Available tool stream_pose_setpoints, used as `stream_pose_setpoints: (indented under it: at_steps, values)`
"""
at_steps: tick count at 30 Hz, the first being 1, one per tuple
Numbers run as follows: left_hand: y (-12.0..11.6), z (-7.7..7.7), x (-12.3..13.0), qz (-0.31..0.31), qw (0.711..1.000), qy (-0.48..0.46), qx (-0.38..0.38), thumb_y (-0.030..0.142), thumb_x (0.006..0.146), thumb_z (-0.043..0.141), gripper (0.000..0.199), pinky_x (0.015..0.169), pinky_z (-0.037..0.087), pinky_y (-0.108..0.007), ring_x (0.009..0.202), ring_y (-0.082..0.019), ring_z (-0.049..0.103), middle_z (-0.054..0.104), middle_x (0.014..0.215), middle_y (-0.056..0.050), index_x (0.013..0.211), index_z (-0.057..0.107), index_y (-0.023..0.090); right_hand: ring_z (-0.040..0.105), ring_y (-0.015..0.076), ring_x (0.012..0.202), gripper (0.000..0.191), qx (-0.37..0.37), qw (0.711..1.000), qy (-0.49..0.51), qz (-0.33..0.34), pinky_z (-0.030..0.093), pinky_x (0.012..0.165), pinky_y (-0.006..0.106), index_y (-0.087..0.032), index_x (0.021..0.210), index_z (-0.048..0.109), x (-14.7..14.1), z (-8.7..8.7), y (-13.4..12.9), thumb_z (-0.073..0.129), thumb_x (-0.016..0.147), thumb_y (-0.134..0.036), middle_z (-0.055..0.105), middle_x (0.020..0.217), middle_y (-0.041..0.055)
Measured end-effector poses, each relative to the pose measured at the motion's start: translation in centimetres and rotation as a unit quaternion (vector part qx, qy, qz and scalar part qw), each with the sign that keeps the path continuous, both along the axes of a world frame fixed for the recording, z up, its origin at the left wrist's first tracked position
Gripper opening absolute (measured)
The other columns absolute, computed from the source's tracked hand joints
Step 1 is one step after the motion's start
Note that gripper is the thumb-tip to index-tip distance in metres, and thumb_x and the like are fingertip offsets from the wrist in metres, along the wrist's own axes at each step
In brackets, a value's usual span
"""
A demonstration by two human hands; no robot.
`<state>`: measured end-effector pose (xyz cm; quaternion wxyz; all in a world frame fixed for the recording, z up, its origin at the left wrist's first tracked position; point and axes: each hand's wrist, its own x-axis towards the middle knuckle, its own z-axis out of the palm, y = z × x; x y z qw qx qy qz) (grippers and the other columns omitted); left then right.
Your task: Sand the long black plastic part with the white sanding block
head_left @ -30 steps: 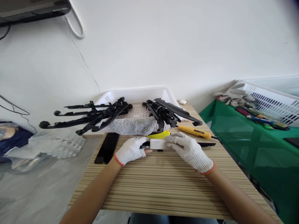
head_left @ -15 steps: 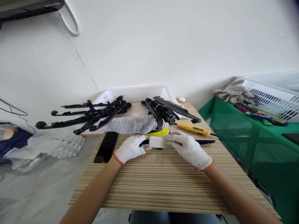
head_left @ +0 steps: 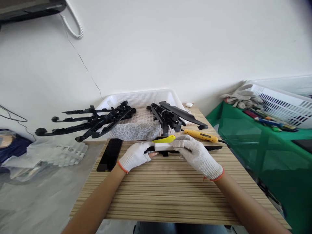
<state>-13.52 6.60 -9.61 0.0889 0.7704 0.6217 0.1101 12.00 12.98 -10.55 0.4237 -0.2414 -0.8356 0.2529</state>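
Note:
My left hand [head_left: 136, 156], in a white knitted glove with an orange cuff, is closed around the left end of a long black plastic part [head_left: 213, 148]. Bare fingertips show at its thumb side. In my right hand [head_left: 191, 152], gloved alike, the fingers pinch the right end of a white rectangular block [head_left: 162, 147]. That block lies along the top of the black part, and a small black tab pokes out below it. Just behind the block is a bright yellow tool handle [head_left: 165, 139]. The right glove hides the middle of the black part.
A white basket [head_left: 146, 93] against the wall holds several black plastic parts [head_left: 97, 118] and a grey cloth [head_left: 137, 131]. A black phone [head_left: 110, 155] lies left, a yellow soldering-iron-like tool [head_left: 201, 135] right. Gloves [head_left: 241, 96] and pens [head_left: 270, 121] sit on the green-covered table [head_left: 246, 139].
The white block has tipped, so its narrow edge faces me instead of its broad face. More of the black part and its tab now shows beneath. Both hands stay nearly in place.

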Motion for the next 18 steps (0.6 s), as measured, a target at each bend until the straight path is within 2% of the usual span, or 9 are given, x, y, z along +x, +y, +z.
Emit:
stream_pose_setpoints:
  at_steps: [5,9,13,15,18]
  values:
    - [0.0,-0.2,-0.2,-0.003,1.000,-0.001,0.008,0.043,0.090,0.060,0.037,0.079,0.055,-0.032,0.095,-0.024,0.072,0.076,0.106,-0.006,0.121,0.067,0.024,0.067,0.0201,0.106,0.023,-0.009,0.999,-0.051,-0.014,0.056,0.094,0.036,-0.027,0.111,0.071,0.0,-0.4,-0.2,0.058,0.092,-0.025,0.069,0.114,0.0046]
    - [-0.1,-0.3,-0.4,-0.010,1.000,0.000,0.010,0.045,0.092,0.055,0.039,0.077,0.055,-0.032,0.091,-0.025,0.073,0.076,0.105,-0.008,0.121,0.067,0.021,0.068,0.0202,0.105,0.029,-0.022,0.994,-0.102,-0.011,0.056,0.093,0.036,-0.028,0.116,0.068,-0.4,-0.7,-0.4,0.054,0.091,-0.020,0.069,0.115,0.0040]
    - [-0.1,-0.2,-0.4,-0.020,1.000,-0.007,0.012,0.043,0.093,0.053,0.038,0.081,0.056,-0.033,0.096,-0.025,0.072,0.075,0.113,-0.008,0.123,0.065,0.022,0.066,0.0195,0.110,0.029,-0.035,0.998,-0.044,-0.023,0.053,0.099,0.036,-0.027,0.115,0.068,-0.2,-0.1,-0.4,0.050,0.094,-0.020,0.068,0.117,0.0043]
    - [-0.1,-0.1,-0.5,-0.030,0.999,-0.020,0.009,0.042,0.094,0.052,0.038,0.084,0.055,-0.033,0.101,-0.024,0.071,0.074,0.117,-0.007,0.124,0.065,0.023,0.066,0.0193,0.109,0.027,-0.050,0.998,-0.024,-0.012,0.052,0.100,0.036,-0.026,0.114,0.069,0.0,0.3,-0.4,0.049,0.096,-0.024,0.070,0.114,0.0043]
    - [-0.1,-0.1,-0.6,-0.046,0.998,-0.043,0.005,0.043,0.094,0.051,0.038,0.087,0.055,-0.034,0.103,-0.024,0.071,0.073,0.118,-0.007,0.124,0.064,0.022,0.067,0.0186,0.105,0.025,-0.067,0.995,-0.066,0.037,0.054,0.097,0.035,-0.026,0.111,0.070,0.1,0.4,-0.6,0.049,0.097,-0.026,0.071,0.111,0.0041]
